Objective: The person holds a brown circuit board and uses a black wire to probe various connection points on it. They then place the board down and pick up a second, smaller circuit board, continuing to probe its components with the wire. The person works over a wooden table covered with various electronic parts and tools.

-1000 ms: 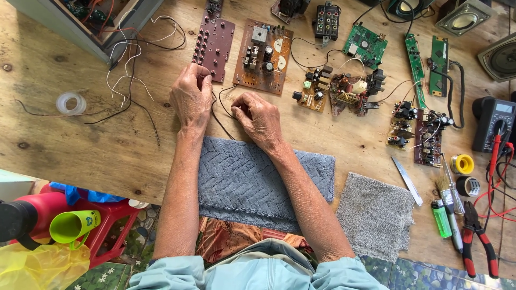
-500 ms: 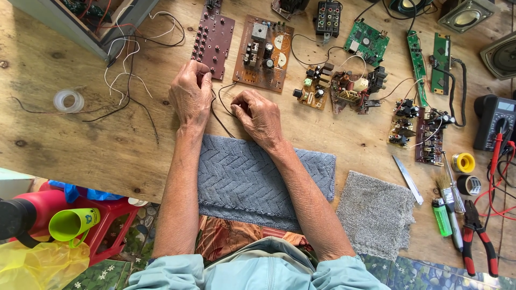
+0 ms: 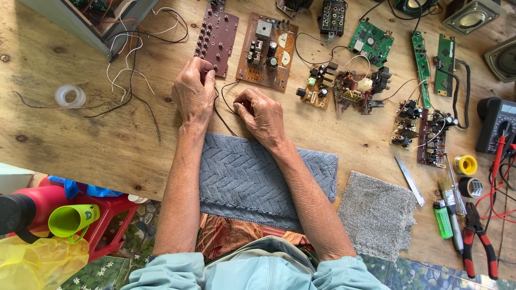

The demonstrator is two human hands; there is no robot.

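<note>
My left hand (image 3: 193,92) and my right hand (image 3: 262,114) rest close together on the wooden table (image 3: 97,145), just beyond a grey towel (image 3: 258,177). Both pinch a thin black wire (image 3: 223,107) that loops between them. The left fingers sit at the near edge of a dark red circuit board (image 3: 217,35). A brown circuit board (image 3: 267,51) with capacitors lies just past my right hand.
Several small circuit boards (image 3: 355,86) lie to the right, with green boards (image 3: 371,42) at the back. A multimeter (image 3: 497,123), pliers (image 3: 480,236), brush, green lighter (image 3: 442,219) and tape rolls sit far right. Loose wires (image 3: 129,75) and clear tape (image 3: 70,96) lie left.
Both hands stay in place on the wire; only the fingers shift slightly.
</note>
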